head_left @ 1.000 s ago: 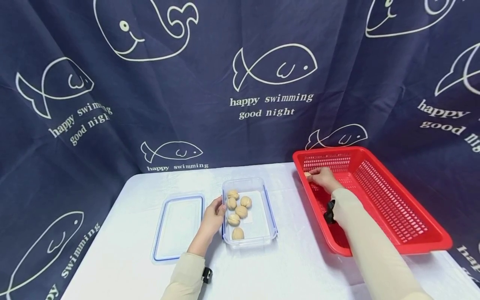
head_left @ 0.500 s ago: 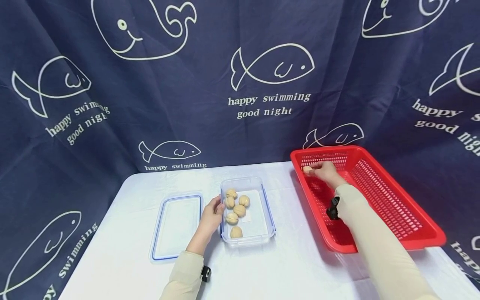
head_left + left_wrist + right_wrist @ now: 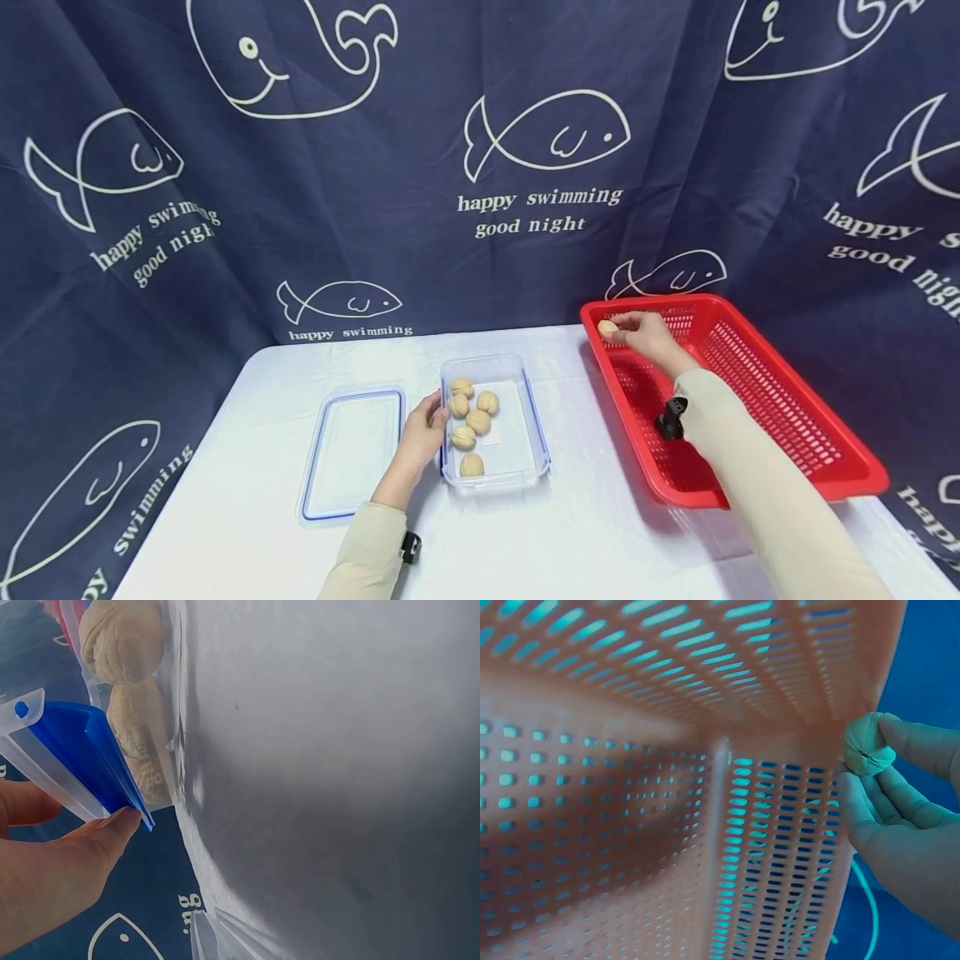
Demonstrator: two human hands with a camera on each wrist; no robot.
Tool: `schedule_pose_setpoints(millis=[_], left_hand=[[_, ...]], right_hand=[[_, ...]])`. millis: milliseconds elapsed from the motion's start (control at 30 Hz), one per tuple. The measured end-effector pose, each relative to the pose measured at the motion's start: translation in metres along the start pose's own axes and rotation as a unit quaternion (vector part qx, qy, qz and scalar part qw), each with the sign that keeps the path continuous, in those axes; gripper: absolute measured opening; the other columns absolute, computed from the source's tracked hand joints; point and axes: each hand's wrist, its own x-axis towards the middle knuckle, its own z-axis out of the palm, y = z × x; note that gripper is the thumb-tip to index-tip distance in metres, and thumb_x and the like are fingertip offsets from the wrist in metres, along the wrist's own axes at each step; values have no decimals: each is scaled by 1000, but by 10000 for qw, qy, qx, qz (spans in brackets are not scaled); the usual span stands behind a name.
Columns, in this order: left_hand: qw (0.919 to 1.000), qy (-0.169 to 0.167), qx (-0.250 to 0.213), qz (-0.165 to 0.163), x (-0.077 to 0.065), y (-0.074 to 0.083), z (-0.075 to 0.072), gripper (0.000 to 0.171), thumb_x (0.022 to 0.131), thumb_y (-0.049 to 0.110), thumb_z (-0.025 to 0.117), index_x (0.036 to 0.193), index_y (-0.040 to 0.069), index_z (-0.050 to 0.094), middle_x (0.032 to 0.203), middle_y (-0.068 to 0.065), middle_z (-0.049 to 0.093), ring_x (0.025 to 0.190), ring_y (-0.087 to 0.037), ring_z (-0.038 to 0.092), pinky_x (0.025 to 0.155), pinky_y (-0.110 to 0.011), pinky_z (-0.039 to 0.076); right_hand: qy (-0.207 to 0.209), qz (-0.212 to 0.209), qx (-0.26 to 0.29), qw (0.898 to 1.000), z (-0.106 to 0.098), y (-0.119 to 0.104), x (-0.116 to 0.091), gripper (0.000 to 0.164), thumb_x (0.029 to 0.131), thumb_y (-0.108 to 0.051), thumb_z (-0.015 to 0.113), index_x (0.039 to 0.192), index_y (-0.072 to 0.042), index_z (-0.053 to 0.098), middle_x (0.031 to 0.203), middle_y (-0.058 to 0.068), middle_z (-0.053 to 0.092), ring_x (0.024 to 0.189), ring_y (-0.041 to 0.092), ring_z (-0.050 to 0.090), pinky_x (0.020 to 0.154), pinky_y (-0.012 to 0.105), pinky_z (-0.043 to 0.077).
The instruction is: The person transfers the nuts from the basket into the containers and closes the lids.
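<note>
A walnut (image 3: 868, 744) is pinched between the thumb and fingers of my right hand (image 3: 647, 335). That hand is at the far left corner of the red plastic basket (image 3: 637, 425), near rim height. My left hand (image 3: 422, 429) grips the left side of a clear food container (image 3: 528, 425). In the left wrist view, its thumb and fingers pinch the blue-edged locking flap (image 3: 86, 750). Several walnuts (image 3: 478, 422) lie along the container's left half.
A clear lid (image 3: 352, 454) with a blue seal lies flat on the white-covered table (image 3: 592, 533), left of the container. A dark blue curtain (image 3: 420, 250) with fish drawings hangs behind and beside the table.
My right hand has risen inside the basket and moved slightly toward its far left corner, carrying the walnut. The left hand keeps its grip on the container, which stays in place.
</note>
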Motion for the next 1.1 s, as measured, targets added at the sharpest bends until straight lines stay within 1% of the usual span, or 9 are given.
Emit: schedule_pose_setpoints(millis=[100,300,400,600,833,967,1100], left_hand=[[10000,19,-19,-52,0,0,1,43,99,3,46,140,-9,39,136,-29,48,128,-38,47,109,-43,40],[10000,-1,-6,-78,-1,-1,1,43,99,3,46,141,-8,39,137,-28,48,129,-38,46,109,-43,39],[10000,-18,-31,-93,-1,-2,1,44,99,3,46,141,-8,39,138,-28,47,129,-37,45,110,-43,39],[10000,-68,17,-60,-2,-3,1,43,99,3,45,141,-9,39,137,-29,47,128,-38,46,109,-44,39],[9999,-54,-22,-91,-3,-1,1,43,99,4,46,141,-8,39,138,-29,47,128,-38,46,109,-44,39],[9999,-47,-52,-83,-2,1,1,43,100,5,46,140,-8,39,137,-29,47,128,-38,46,109,-44,39],[10000,-21,-24,-39,-1,1,0,43,100,4,46,140,-9,39,137,-29,48,128,-39,46,109,-44,39]], right_hand=[[12,14,3,10000,-1,-4,-3,44,88,-12,69,122,13,57,114,31,62,92,25,59,68,13,48],[91,31,235,9997,1,-12,-10,45,87,-15,71,123,10,58,113,28,63,80,8,58,67,12,49],[61,-21,445,9990,2,-18,-15,44,88,-12,70,124,10,57,115,29,62,80,4,58,68,12,50],[27,-224,662,9976,7,-32,-27,41,89,-6,67,124,11,57,116,31,62,84,6,61,70,12,53],[-52,-461,874,9951,16,-45,-35,39,88,-2,66,124,11,57,116,29,62,83,0,59,70,10,52],[-13,-528,881,9947,16,-53,-38,38,87,-1,66,123,10,58,115,28,63,84,4,60,69,10,51],[18,-635,873,9942,18,-63,-39,37,87,-2,67,122,9,59,115,27,63,88,12,62,71,9,51]])
